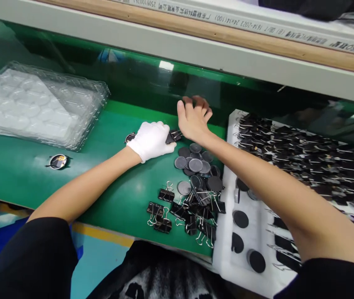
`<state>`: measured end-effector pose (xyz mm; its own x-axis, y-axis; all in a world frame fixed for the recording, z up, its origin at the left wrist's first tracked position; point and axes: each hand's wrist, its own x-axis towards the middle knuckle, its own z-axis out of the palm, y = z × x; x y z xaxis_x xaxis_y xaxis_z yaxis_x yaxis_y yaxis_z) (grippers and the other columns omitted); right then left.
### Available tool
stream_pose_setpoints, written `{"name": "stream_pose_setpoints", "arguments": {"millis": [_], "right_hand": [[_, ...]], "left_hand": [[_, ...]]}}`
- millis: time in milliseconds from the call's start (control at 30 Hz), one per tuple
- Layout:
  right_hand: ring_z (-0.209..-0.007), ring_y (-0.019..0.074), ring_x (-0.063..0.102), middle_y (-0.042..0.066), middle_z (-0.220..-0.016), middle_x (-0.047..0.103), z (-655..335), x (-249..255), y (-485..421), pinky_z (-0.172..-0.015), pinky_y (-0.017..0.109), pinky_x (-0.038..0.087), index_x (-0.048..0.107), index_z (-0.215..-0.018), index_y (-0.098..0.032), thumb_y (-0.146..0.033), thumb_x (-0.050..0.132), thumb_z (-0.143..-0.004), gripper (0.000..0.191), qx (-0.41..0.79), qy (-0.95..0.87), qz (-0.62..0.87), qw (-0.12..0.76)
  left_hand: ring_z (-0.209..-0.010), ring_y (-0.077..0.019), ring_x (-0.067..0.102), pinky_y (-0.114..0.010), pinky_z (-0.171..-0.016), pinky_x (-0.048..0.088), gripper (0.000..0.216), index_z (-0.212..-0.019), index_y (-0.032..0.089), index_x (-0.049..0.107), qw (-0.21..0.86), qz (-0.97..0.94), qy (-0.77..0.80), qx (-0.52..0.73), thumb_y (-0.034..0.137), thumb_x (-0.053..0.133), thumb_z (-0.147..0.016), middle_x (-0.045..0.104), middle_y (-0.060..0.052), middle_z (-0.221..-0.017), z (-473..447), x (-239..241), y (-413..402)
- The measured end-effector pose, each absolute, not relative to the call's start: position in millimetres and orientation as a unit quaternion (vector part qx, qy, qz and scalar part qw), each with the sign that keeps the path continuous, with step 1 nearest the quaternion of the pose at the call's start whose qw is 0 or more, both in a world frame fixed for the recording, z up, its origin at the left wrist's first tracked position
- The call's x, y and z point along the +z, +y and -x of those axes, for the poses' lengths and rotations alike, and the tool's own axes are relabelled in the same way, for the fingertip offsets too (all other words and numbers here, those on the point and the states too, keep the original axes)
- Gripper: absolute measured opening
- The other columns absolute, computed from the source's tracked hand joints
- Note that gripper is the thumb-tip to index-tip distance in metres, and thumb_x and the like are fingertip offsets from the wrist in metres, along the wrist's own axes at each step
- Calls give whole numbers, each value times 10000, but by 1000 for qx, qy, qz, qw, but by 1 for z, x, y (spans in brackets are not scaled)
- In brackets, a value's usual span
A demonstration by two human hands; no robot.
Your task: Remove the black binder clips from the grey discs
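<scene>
My left hand (152, 139), in a white glove, is closed on a black binder clip (173, 136) that sticks out at its right side, low over the green belt (18, 166). My bare right hand (193, 118) hovers just right of it, fingers curled downward at the belt's far edge; what the fingers hold, if anything, is hidden. Below both hands lie several grey round discs (195, 164) and a heap of black binder clips (186, 209).
A stack of clear plastic blister trays (36, 104) sits at the left. Two round assembled pieces (57, 161) rest on the belt. A white foam tray (226, 245) at the right carries rows of clipped parts and dark discs. A grey rail (195, 50) runs behind.
</scene>
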<state>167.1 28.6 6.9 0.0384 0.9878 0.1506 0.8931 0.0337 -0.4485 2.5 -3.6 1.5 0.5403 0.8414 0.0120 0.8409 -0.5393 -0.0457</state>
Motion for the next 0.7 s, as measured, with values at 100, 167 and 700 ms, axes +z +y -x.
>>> {"name": "stream_pose_setpoints", "arguments": {"millis": [100,167,700], "right_hand": [[-1193,343,576,138,-1226,652,-171,48,-15,-1056,545,387,653,-1200,-215,-535,416,-1065,420,123,-795,570,166],[-917,269,645,72,-932,698,-168,67,-53,-945,465,421,691,-964,-201,-496,586,-1011,317,180,-861,474,48],[-824,253,746,67,-850,801,-202,66,-32,-792,360,565,850,-936,-192,-195,741,-896,116,205,-751,620,100]], "left_hand": [[-923,-399,680,-471,-789,400,676,-1111,72,699,34,851,-523,-22,665,401,-987,682,-212,-991,6,12,-5],[-1048,-410,654,-495,-836,395,582,-1281,135,671,32,870,-490,-35,561,365,-1028,672,-220,-1163,15,20,-1],[-1146,-405,584,-491,-929,407,607,-1287,125,660,96,912,-399,12,626,589,-953,650,-211,-1248,31,26,17]]}}
